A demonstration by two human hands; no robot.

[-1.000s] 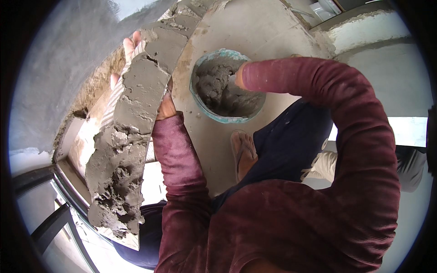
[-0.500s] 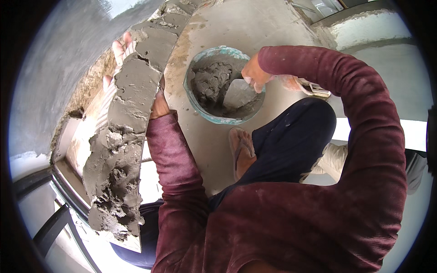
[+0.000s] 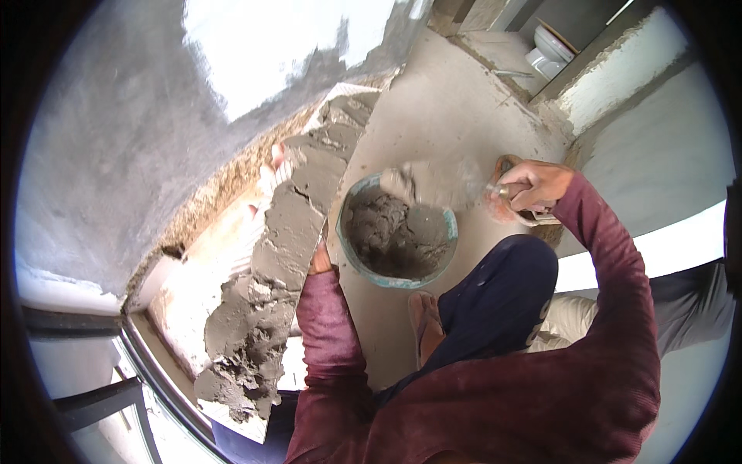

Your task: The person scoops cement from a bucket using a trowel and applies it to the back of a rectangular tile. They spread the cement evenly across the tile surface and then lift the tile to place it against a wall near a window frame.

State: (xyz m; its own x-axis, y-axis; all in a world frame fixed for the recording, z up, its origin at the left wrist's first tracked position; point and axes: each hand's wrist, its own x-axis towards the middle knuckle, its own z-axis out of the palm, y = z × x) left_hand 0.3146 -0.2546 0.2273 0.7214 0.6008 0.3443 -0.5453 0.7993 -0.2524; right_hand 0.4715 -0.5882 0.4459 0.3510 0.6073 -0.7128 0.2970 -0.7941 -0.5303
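A long tile strip point(image 3: 313, 182) coated in grey wet mortar slants along my left side. My left hand point(image 3: 321, 259) is wrapped round it from beneath, fingertips showing past its far edge and the palm hidden. In my right hand point(image 3: 545, 185) is the handle of a trowel point(image 3: 448, 183), its blade smeared by motion. A lump of mortar point(image 3: 398, 185) rides at the blade's tip. Below the trowel stands a teal-rimmed bucket point(image 3: 398, 283) holding more grey mortar.
A rough ledge point(image 3: 216, 185) runs along the grey plastered wall point(image 3: 124, 155) at left. A dark window frame point(image 3: 93, 402) is at lower left. Partly behind my right hand sits an orange-brown container point(image 3: 506, 164). A toilet point(image 3: 550, 52) shows through the far doorway.
My right hand has moved right, away from the bucket, lifting the trowel out of it with a lump of mortar. The whole view has shifted; my left hand still holds the tile strip.
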